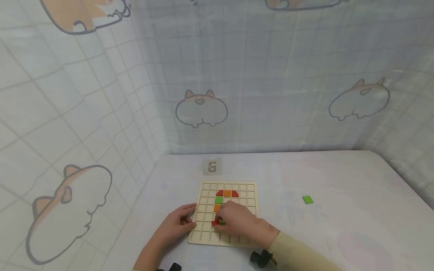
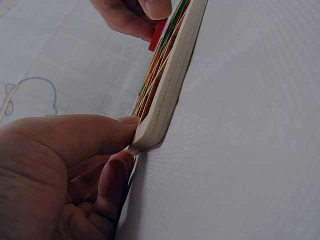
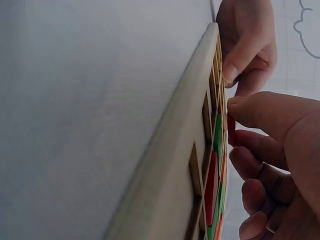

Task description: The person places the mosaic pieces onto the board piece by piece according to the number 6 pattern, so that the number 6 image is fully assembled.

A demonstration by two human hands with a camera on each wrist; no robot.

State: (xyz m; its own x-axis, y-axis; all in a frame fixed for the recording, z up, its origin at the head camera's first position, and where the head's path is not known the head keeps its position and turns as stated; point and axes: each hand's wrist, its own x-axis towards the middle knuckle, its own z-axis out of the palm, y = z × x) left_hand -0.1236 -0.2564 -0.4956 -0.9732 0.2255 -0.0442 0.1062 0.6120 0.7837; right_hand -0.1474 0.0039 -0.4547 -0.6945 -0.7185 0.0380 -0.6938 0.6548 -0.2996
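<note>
A pale wooden grid board [image 1: 203, 236] lies on the white table, its squares marked by raised lines. My left hand [image 1: 173, 227] holds the board's left edge, thumb [image 2: 112, 131] on the rim in the left wrist view. Over the lower middle squares, my right hand [image 1: 239, 220] pinches a small red tile [image 3: 231, 131] between thumb and finger. Set in the board are an orange tile [image 1: 227, 193] between two rounded red pieces, a green tile [image 1: 219, 200] below, and another orange tile [image 1: 217, 207]. The right hand hides more pieces beneath it.
A loose green tile [image 1: 307, 199] lies on the table to the right of the board. Behind the board is a small pattern card [image 1: 212, 166] with a printed figure. A checked curtain [image 1: 271, 94] with cartoon dogs hangs around the table's back and sides.
</note>
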